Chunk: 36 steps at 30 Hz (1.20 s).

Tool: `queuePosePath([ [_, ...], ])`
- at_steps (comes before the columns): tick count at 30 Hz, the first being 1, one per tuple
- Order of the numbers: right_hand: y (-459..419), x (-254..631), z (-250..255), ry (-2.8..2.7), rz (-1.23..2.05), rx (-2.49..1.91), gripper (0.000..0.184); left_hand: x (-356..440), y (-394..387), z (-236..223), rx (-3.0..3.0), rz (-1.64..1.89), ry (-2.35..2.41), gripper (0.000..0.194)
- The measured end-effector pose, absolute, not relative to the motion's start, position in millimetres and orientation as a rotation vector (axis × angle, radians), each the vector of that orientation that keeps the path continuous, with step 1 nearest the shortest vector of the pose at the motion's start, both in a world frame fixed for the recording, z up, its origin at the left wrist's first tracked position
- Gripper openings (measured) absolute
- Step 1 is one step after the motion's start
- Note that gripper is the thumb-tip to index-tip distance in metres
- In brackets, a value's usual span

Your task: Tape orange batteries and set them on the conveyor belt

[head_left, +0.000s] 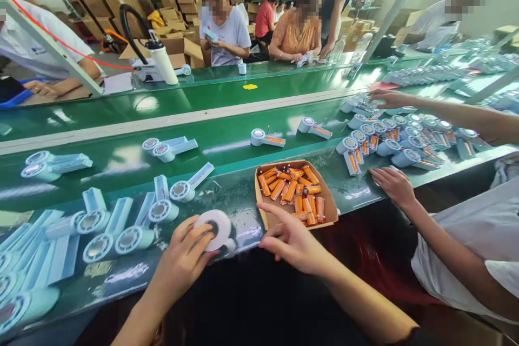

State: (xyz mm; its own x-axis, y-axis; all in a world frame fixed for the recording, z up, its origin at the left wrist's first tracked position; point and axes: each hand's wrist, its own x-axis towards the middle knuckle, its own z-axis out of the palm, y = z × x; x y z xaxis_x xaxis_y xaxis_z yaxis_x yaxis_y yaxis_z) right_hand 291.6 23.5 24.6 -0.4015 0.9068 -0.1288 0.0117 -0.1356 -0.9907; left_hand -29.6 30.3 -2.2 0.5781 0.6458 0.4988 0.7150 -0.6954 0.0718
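My left hand (184,254) grips a roll of white tape (224,226) at the bench's near edge, with fingers reaching into its core. My right hand (298,243) is just right of the roll, by the near-left corner of a cardboard tray (331,212). Its index finger points out, the thumb is apart, and nothing shows between them. Orange cylindrical batteries (288,190) lie heaped in the tray. Left of the tape stand several pale-blue plastic fan housings (132,239) with round heads and open handles.
A green conveyor belt (219,148) runs beyond the bench, carrying spaced housings. On the right, a co-worker's hands (393,186) are beside clustered housings with orange batteries (389,147). Other people sit across the belt. A white bottle-shaped device (164,62) stands at the far side.
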Motion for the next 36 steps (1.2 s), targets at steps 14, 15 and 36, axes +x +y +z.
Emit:
queuePosePath([
  [14, 93, 316, 48, -2.625, 0.44, -1.55, 0.029, -9, 35, 14, -2.504, -1.002, -1.014, 0.03],
  [15, 104, 318, 45, -2.668, 0.252, -1.642, 0.029, -4, 35, 15, -2.506, -1.023, -1.023, 0.032],
  [36, 110, 340, 21, -1.754, 0.568, -1.328, 0.018, 35, 17, -3, -2.695, -1.051, -1.145, 0.03],
])
